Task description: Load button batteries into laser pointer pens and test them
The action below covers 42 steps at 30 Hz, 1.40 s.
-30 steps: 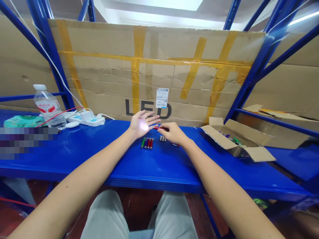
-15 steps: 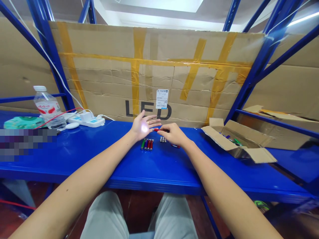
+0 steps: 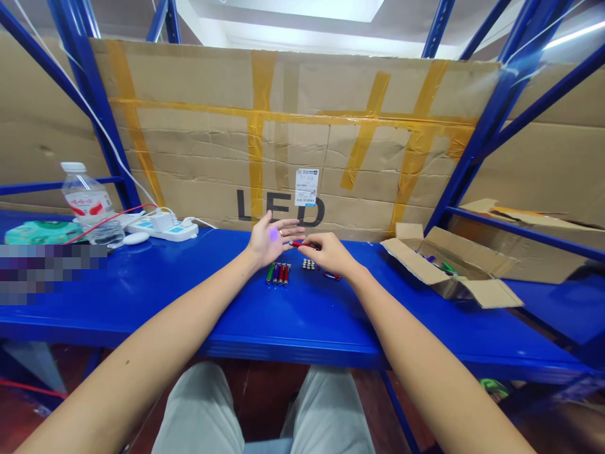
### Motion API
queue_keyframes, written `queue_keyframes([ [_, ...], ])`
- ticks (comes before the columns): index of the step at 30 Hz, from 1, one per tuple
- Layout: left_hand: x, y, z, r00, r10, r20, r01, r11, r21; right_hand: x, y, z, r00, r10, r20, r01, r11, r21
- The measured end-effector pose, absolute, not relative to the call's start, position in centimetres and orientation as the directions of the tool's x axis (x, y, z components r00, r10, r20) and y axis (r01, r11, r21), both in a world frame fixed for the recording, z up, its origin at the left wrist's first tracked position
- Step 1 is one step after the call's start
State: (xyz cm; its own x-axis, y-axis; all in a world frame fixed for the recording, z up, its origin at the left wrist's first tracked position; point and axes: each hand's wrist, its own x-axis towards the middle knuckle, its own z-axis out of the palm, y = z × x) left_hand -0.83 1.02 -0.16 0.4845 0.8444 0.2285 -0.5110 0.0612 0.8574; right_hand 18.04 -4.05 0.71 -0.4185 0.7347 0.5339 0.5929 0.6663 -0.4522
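Note:
My right hand is closed around a small red penlight, its tip pointing left at my other palm. My left hand is held open, fingers stretched to the right, with a ring on one finger. A violet spot of light falls on that palm. Below it, several small penlights in green, purple and red lie side by side on the blue table. Small silvery button cells sit in rows under my right hand. Beside them lies another red item, partly hidden by my wrist.
An open cardboard box with coloured penlights inside stands at the right. On the left are a plastic bottle, a green packet and a white power strip. A large carton walls off the back.
The light on my left palm has turned from a bright white spot to a dimmer violet one. Both hands have stayed almost in place.

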Motion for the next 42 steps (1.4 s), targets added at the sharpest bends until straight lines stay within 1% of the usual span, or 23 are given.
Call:
queue_keyframes([
  [9, -0.81, 0.89, -0.12, 0.485, 0.846, 0.222, -0.490, 0.053, 0.870, 17.95, -4.32, 0.86, -0.421, 0.777, 0.468, 0.616, 0.624, -0.481],
  [23, -0.79, 0.74, -0.07, 0.499, 0.837, 0.223, -0.490, 0.060, 0.870, 17.96, -4.41, 0.90, -0.418, 0.741, 0.525, 0.606, 0.658, -0.446],
  [42, -0.74, 0.49, 0.14, 0.482, 0.854, 0.198, -0.503, 0.084, 0.860, 17.81, -4.47, 0.81, -0.422, 0.745, 0.517, 0.602, 0.656, -0.454],
])
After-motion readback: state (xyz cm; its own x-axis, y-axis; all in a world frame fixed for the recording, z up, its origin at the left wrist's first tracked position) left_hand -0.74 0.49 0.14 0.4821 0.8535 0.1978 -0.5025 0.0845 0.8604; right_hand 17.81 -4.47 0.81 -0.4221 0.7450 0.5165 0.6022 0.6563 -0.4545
